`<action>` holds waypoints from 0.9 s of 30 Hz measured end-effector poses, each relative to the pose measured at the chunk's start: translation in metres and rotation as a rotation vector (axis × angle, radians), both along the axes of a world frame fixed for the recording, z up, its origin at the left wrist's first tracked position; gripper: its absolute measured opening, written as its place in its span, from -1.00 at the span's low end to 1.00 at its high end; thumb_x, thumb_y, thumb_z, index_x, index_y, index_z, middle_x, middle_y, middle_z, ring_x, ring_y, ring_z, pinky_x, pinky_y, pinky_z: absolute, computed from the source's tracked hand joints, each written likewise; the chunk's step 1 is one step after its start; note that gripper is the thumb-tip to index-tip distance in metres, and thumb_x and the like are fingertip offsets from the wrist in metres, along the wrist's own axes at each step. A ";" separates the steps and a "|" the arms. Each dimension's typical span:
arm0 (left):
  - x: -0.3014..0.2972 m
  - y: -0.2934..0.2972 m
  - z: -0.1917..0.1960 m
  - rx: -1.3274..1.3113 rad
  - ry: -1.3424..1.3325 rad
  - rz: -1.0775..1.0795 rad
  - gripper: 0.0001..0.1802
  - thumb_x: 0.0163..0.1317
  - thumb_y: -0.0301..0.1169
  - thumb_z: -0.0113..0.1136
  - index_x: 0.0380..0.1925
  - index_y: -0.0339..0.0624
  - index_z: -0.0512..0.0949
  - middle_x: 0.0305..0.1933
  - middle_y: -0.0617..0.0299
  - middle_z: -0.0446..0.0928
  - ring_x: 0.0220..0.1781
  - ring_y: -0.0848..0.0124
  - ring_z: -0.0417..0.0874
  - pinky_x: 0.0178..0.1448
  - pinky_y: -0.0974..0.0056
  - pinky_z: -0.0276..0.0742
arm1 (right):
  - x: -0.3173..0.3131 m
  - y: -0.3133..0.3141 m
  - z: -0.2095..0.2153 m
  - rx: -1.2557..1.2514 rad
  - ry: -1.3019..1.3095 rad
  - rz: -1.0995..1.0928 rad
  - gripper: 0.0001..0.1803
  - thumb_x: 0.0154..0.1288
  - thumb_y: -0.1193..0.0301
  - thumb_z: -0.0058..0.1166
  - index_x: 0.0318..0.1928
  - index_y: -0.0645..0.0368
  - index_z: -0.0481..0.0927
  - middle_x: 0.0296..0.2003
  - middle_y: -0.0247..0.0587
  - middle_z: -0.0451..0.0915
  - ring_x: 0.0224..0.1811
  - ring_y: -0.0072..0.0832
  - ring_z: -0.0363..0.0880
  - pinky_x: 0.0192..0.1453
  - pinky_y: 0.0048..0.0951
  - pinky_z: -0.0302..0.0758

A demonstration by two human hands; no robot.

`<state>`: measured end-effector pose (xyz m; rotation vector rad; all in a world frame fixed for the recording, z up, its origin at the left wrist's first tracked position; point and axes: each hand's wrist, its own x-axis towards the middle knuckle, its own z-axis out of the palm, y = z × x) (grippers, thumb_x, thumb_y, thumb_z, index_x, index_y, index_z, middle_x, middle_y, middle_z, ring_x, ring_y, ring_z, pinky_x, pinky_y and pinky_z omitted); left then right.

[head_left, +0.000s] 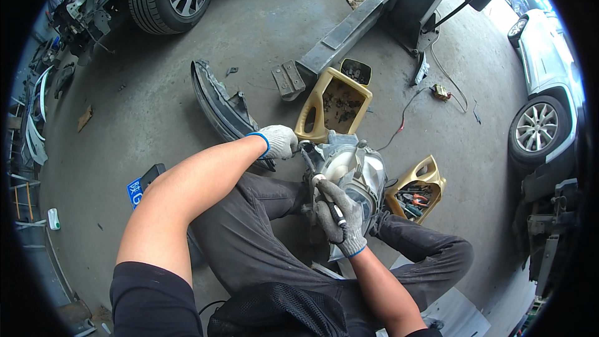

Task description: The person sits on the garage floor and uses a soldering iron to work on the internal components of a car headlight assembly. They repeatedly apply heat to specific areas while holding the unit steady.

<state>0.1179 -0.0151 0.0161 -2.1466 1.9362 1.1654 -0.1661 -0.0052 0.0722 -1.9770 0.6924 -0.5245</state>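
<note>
One screwdriver (319,179) in right hand (350,217)

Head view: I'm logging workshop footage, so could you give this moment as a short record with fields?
left hand: gloved, at the headlight's upper-left edge; exact grip unclear
right hand: gloved, closed around a slim-shafted tool
headlight: between the person's legs
beyond it: cut-open gold jug holding small dark parts
right of it: another cut-open jug holding hand tools
floor, left: long curved dark part
</note>
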 end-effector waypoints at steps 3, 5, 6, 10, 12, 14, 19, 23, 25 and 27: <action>-0.002 -0.001 0.006 0.027 0.006 0.004 -0.67 -0.03 -0.32 0.23 -0.23 -0.12 0.73 -0.25 0.01 0.70 -0.15 0.11 0.71 -0.02 0.12 0.58 | 0.000 0.000 0.001 0.006 -0.004 0.005 -0.49 0.18 0.52 0.11 0.20 0.12 0.54 0.00 0.00 0.65 0.01 -0.12 0.66 0.09 -0.24 0.57; -0.004 -0.003 0.008 0.040 0.008 -0.010 -0.67 -0.03 -0.32 0.22 -0.23 -0.13 0.73 -0.26 0.01 0.70 -0.16 0.11 0.71 -0.03 0.13 0.58 | -0.001 -0.001 -0.001 -0.011 0.002 0.008 -0.48 0.18 0.52 0.11 0.21 0.11 0.53 0.00 0.01 0.65 0.00 -0.11 0.66 0.08 -0.24 0.57; -0.003 -0.003 0.007 0.043 0.006 -0.019 -0.67 -0.03 -0.32 0.22 -0.22 -0.13 0.73 -0.27 0.01 0.70 -0.17 0.12 0.72 -0.03 0.13 0.58 | -0.001 -0.001 -0.002 -0.017 0.003 0.012 -0.48 0.18 0.51 0.11 0.21 0.11 0.53 -0.01 0.01 0.65 0.00 -0.11 0.66 0.08 -0.24 0.57; -0.001 -0.002 0.003 0.052 0.040 -0.001 -0.67 -0.04 -0.33 0.23 -0.23 -0.14 0.72 -0.29 0.01 0.70 -0.20 0.13 0.72 -0.05 0.14 0.58 | 0.000 0.001 0.001 -0.060 -0.009 0.005 -0.47 0.17 0.51 0.11 0.21 0.08 0.53 -0.13 0.04 0.66 -0.10 -0.07 0.67 0.00 -0.20 0.58; -0.001 -0.002 0.002 0.058 0.061 0.007 -0.67 -0.04 -0.33 0.23 -0.23 -0.15 0.72 -0.31 0.02 0.70 -0.22 0.14 0.71 -0.07 0.15 0.58 | 0.002 0.001 0.003 -0.071 0.016 -0.003 -0.48 0.18 0.51 0.11 0.21 0.06 0.53 -0.21 0.05 0.66 -0.16 -0.06 0.67 -0.05 -0.18 0.58; 0.000 -0.002 0.002 0.064 0.076 0.009 -0.67 -0.04 -0.34 0.23 -0.23 -0.15 0.72 -0.32 0.03 0.70 -0.25 0.15 0.71 -0.09 0.15 0.58 | 0.003 0.002 0.000 -0.084 -0.006 -0.004 -0.48 0.17 0.51 0.12 0.21 0.04 0.53 -0.28 0.05 0.64 -0.21 -0.05 0.66 -0.09 -0.16 0.57; -0.002 -0.002 0.009 0.063 0.087 0.017 -0.67 -0.05 -0.34 0.23 -0.23 -0.17 0.72 -0.34 0.04 0.70 -0.28 0.17 0.71 -0.11 0.16 0.58 | 0.002 0.003 -0.007 -0.122 0.003 0.000 -0.46 0.16 0.52 0.12 0.21 0.03 0.52 -0.35 0.02 0.62 -0.27 -0.04 0.64 -0.15 -0.13 0.56; -0.001 -0.001 0.006 0.061 0.086 0.019 -0.67 -0.05 -0.34 0.23 -0.24 -0.17 0.72 -0.34 0.03 0.70 -0.27 0.17 0.71 -0.11 0.16 0.58 | 0.002 0.003 -0.006 -0.133 -0.007 0.022 -0.46 0.15 0.52 0.14 0.21 0.06 0.51 -0.35 0.02 0.61 -0.29 -0.04 0.63 -0.16 -0.12 0.55; -0.001 -0.001 0.006 0.067 0.091 0.023 -0.67 -0.05 -0.34 0.23 -0.24 -0.17 0.71 -0.34 0.03 0.69 -0.27 0.17 0.71 -0.10 0.16 0.58 | 0.002 0.003 -0.005 -0.136 -0.017 0.028 -0.46 0.14 0.52 0.14 0.20 0.07 0.52 -0.35 0.02 0.61 -0.29 -0.04 0.63 -0.17 -0.12 0.55; 0.000 -0.001 0.006 0.061 0.094 0.023 -0.67 -0.05 -0.34 0.22 -0.24 -0.17 0.71 -0.33 0.03 0.69 -0.26 0.17 0.71 -0.10 0.16 0.58 | 0.002 0.003 -0.005 -0.143 -0.026 0.029 -0.47 0.14 0.53 0.14 0.19 0.08 0.52 -0.35 0.02 0.61 -0.29 -0.04 0.63 -0.17 -0.13 0.55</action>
